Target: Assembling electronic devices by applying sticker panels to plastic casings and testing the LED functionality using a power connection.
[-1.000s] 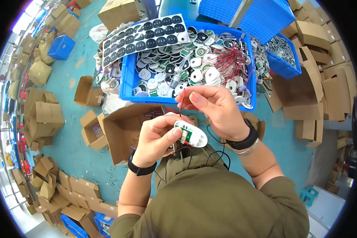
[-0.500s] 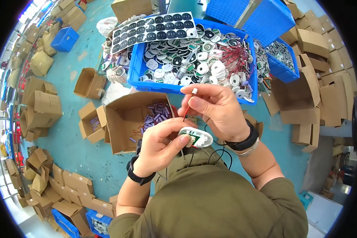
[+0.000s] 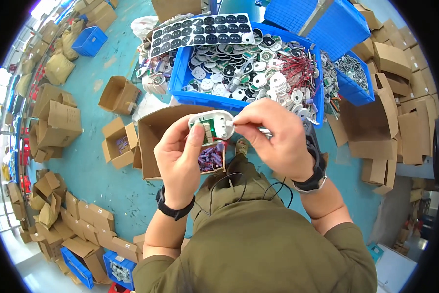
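My left hand (image 3: 179,158) is closed around a white oval plastic housing (image 3: 223,125), thumb on its open face. Inside the housing lies a green circuit board (image 3: 208,128) with a pale block on it and a small green lit spot. At the housing's right end, the thumb and forefinger of my right hand (image 3: 278,139) are pinched together. Something small and whitish shows at their tips, too small to name. Both hands are raised over the front of a cardboard box (image 3: 151,158) with purple cylindrical cells (image 3: 212,158) in it.
Ahead stands a blue crate (image 3: 204,99) heaped with round white and black parts and red wires. A sheet of black round stickers (image 3: 200,34) lies across its far left. Cardboard boxes (image 3: 119,95) stand left and right. A black cable (image 3: 282,188) loops before my body.
My hands have lifted the housing away from my body and turned its board side up. The right hand, earlier holding a white connector on red and black wires, is now at the housing's end.
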Demonstrator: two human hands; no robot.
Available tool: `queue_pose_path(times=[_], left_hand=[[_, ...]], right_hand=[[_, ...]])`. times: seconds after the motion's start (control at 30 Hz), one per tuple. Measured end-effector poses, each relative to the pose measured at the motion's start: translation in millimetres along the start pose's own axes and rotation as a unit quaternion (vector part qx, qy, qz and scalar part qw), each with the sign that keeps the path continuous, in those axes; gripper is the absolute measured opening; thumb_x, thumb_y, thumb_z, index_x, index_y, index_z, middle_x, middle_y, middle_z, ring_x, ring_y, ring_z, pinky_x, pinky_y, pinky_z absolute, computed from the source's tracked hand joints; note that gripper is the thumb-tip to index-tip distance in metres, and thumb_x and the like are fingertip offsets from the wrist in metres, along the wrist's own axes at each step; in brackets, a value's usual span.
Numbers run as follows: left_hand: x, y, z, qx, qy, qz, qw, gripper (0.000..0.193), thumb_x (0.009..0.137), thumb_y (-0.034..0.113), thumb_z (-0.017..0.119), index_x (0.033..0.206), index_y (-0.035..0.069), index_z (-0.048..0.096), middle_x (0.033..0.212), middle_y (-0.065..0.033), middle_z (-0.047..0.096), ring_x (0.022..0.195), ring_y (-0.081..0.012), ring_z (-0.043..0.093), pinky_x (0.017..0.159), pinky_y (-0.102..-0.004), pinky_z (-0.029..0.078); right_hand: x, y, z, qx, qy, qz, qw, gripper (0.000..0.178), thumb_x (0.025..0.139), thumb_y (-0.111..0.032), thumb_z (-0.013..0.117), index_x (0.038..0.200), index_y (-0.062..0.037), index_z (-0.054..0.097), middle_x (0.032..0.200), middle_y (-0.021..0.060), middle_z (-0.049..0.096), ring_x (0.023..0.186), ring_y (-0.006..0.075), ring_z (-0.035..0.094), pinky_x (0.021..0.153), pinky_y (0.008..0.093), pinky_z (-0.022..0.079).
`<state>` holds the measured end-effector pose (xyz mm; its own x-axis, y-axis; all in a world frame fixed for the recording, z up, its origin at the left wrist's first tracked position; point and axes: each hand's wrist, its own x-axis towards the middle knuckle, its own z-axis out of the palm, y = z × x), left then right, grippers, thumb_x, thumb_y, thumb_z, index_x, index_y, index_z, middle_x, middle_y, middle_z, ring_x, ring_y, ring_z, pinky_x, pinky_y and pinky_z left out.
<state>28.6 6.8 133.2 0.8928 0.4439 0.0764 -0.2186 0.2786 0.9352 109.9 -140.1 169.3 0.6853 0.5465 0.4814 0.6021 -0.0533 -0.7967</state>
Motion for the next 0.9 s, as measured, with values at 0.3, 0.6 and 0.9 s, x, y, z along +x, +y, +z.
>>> queue_pose_path(times=[0.3, 0.6, 0.9], left_hand=[[-5.9, 5.9, 14.8, 0.064, -0.005, 0.068, 0.996, 0.022, 0.083, 0.004, 0.054, 0.102, -0.007, 0.052, 0.086, -0.0066, 0.058, 0.075, -0.008, 0.054, 0.063, -0.0187, 0.045], [-9.5, 19.7, 12.1, 0.122, -0.009, 0.075, 0.99, 0.023, 0.081, 0.003, 0.056, 0.101, -0.007, 0.053, 0.083, -0.0042, 0.058, 0.07, -0.0053, 0.053, 0.06, -0.0168, 0.043], [-8.8, 24.7, 16.0, 0.256, -0.011, 0.129, 0.958, 0.019, 0.08, 0.002, 0.056, 0.098, -0.005, 0.056, 0.077, -0.0024, 0.058, 0.063, -0.004, 0.052, 0.055, -0.0165, 0.042]], right_hand=[[-0.5, 6.9, 11.5, -0.28, 0.002, -0.233, 0.931, 0.021, 0.064, -0.007, 0.055, 0.084, 0.0005, 0.053, 0.081, 0.0085, 0.051, 0.066, 0.0198, 0.052, 0.051, 0.0263, 0.045], [2.4, 1.3, 9.5, -0.295, 0.009, -0.278, 0.914, 0.021, 0.062, -0.003, 0.057, 0.082, 0.001, 0.053, 0.077, 0.0086, 0.051, 0.06, 0.0192, 0.05, 0.048, 0.0267, 0.042], [3.3, -5.6, 6.6, -0.308, -0.007, -0.247, 0.919, 0.021, 0.062, 0.004, 0.058, 0.082, 0.0018, 0.053, 0.077, 0.0098, 0.052, 0.059, 0.0217, 0.052, 0.047, 0.029, 0.043]])
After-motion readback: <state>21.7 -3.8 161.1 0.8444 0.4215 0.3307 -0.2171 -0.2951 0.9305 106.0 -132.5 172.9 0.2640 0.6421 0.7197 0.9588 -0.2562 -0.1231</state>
